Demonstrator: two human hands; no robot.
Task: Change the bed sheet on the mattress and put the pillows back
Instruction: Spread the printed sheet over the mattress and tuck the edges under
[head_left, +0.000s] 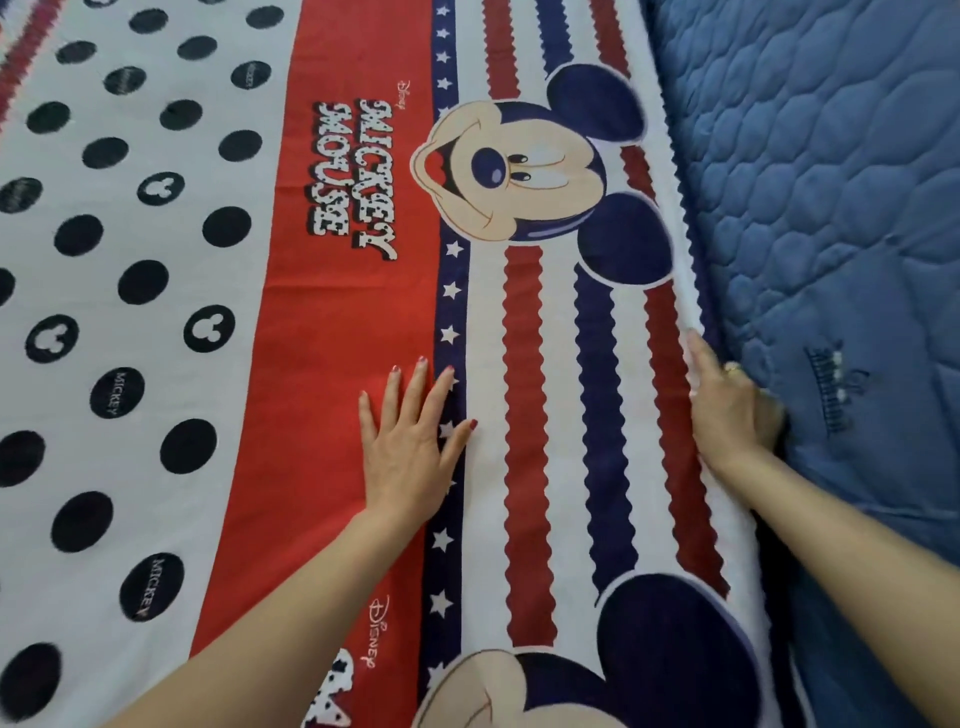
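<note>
Your left hand (410, 447) lies flat and open, pressing the bed sheet (540, 322) on top | your right hand (727, 410) pushes its edge down beside the blue mattress (810, 171), fingers hidden, grip unclear | keep it flat, tuck deep, slide along.

A printed cotton bed sheet with a cartoon mouse face, stripes and dots (270, 291) lies spread flat across the left and middle of the view. To its right, touching its edge, stands the quilted blue mattress side (810, 171). The left hand (410, 441) rests flat on the sheet, near the middle. The right hand (727, 405) lies at the sheet's right edge, between the sheet and the mattress side, fingers tucked down into the gap.
</note>
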